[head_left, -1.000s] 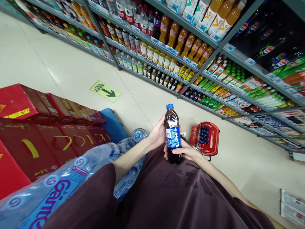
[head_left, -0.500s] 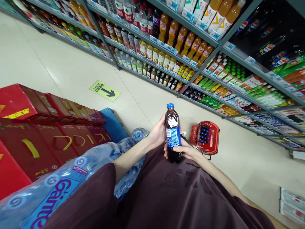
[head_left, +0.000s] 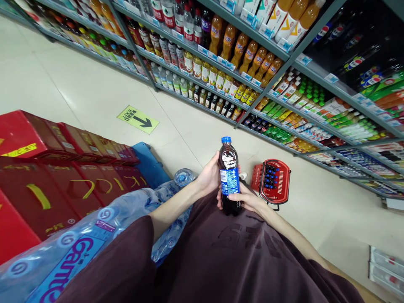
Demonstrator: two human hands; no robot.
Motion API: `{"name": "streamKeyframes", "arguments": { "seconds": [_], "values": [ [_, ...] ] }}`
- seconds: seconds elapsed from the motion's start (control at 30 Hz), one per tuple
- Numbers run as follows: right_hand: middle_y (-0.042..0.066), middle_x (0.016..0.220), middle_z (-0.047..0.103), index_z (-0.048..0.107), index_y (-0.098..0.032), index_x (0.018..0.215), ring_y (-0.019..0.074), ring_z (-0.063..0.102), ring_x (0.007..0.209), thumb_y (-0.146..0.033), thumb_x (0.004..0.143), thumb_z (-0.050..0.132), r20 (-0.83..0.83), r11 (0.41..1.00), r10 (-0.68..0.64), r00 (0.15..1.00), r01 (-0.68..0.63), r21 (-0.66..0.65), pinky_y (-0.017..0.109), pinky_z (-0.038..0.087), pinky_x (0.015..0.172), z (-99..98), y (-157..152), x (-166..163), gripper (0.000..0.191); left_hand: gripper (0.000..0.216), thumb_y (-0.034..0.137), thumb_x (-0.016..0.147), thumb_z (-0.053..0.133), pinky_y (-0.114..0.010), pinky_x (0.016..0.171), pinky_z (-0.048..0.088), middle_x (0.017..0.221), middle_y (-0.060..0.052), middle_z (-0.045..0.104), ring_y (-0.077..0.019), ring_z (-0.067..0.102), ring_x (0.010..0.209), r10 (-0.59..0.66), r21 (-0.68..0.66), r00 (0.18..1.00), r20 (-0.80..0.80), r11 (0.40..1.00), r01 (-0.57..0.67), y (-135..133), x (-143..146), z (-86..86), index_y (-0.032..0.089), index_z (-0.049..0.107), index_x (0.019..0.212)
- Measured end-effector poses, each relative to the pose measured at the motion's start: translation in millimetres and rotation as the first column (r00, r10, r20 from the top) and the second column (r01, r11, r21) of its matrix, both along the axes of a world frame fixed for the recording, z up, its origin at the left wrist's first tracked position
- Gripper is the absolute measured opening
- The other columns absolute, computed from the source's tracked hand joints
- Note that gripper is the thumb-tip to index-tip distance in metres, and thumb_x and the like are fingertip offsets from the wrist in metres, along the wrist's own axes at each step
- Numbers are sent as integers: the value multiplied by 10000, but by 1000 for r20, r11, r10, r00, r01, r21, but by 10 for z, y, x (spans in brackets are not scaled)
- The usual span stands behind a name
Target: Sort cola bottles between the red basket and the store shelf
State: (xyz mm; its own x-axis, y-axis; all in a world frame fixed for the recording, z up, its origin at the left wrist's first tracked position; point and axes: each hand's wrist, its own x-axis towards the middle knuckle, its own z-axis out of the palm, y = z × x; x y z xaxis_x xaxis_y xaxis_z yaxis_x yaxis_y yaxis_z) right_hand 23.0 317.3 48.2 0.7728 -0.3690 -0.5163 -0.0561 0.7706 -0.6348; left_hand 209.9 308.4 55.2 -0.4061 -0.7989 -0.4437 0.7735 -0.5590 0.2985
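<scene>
I hold a dark cola bottle (head_left: 229,176) with a blue cap and blue label upright in front of my body. My left hand (head_left: 208,177) is wrapped round its left side, behind the label. My right hand (head_left: 245,198) grips its lower part from the right, fingers curled over the label's bottom edge. A red shopping basket (head_left: 273,182) holding several blue-capped bottles stands on the floor just right of the bottle.
Drink shelves (head_left: 252,75) run along the aisle from upper left to right. Red cartons (head_left: 63,168) and shrink-wrapped water packs (head_left: 88,240) are stacked at my left on a blue pallet (head_left: 148,162). A yellow arrow sticker (head_left: 137,119) marks the pale tiled floor.
Almost nothing: the bottle stays upright in both hands, and the view has shifted very slightly.
</scene>
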Motion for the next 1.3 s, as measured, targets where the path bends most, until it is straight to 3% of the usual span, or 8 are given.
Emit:
{"name": "streamKeyframes", "arguments": {
  "seconds": [0.17,0.37,0.47,0.6,0.8,1.03,1.13,1.3],
  "values": [
    [98,917,751,592,-139,1155,204,744,806,-437,783,845,-53,1000,18,998,-18,-6,324,630,776,24,-10,-3,540,682,643,1075,297,-257,389,391,1046,-183,734,-240,693,688,-33,-27,999,-1,999,33,12,16,-63,115,673,1284],
    [57,943,746,573,-150,1184,160,729,823,-392,677,934,-181,988,-127,975,108,-112,276,603,793,-4,-30,37,669,603,633,1063,404,-346,683,578,1028,-144,736,-248,704,791,23,51,1000,-21,998,-22,20,2,-112,146,677,1289],
    [32,959,735,576,-161,1172,135,711,796,-355,614,970,-233,971,-210,950,174,-167,258,592,786,-42,-41,53,710,543,630,1028,516,-323,608,541,930,-97,719,-220,660,683,2,30,1000,-21,1000,-1,27,-6,-174,190,662,1311],
    [38,1003,744,545,-175,1225,142,722,829,-317,611,967,-271,960,-251,929,203,-193,264,594,813,-35,-60,74,759,580,663,1020,489,-304,505,475,793,-68,673,-186,560,528,-39,-29,999,-14,999,38,25,-6,-220,192,650,1317],
    [19,952,730,522,-181,1226,149,724,793,-304,623,953,-279,964,-230,932,179,-197,267,597,777,11,-93,123,751,550,623,1049,445,-294,454,439,933,-103,714,-168,562,502,26,-27,999,18,999,-26,10,0,-176,188,635,1326],
    [39,908,741,571,-179,1169,149,715,760,-311,725,851,-179,978,-204,963,191,-88,260,600,729,-3,-112,73,541,615,720,998,440,-319,376,465,709,-89,651,-200,550,425,-96,-79,995,18,992,97,36,25,-196,154,665,1088],
    [79,925,746,608,-149,1108,163,705,796,-355,724,793,-76,987,-150,986,153,40,264,600,718,-49,-124,6,474,477,597,1019,479,-321,414,502,745,-99,665,-194,562,455,-46,-84,998,-38,996,42,40,55,-156,152,649,1059],
    [101,967,730,618,-137,1115,189,699,874,-466,707,773,86,978,-121,989,103,182,303,616,747,-184,-144,-82,547,383,400,955,557,-291,467,491,936,-116,701,-162,555,529,46,-30,990,-135,998,-51,15,100,-99,150,615,1239]
  ]
}}
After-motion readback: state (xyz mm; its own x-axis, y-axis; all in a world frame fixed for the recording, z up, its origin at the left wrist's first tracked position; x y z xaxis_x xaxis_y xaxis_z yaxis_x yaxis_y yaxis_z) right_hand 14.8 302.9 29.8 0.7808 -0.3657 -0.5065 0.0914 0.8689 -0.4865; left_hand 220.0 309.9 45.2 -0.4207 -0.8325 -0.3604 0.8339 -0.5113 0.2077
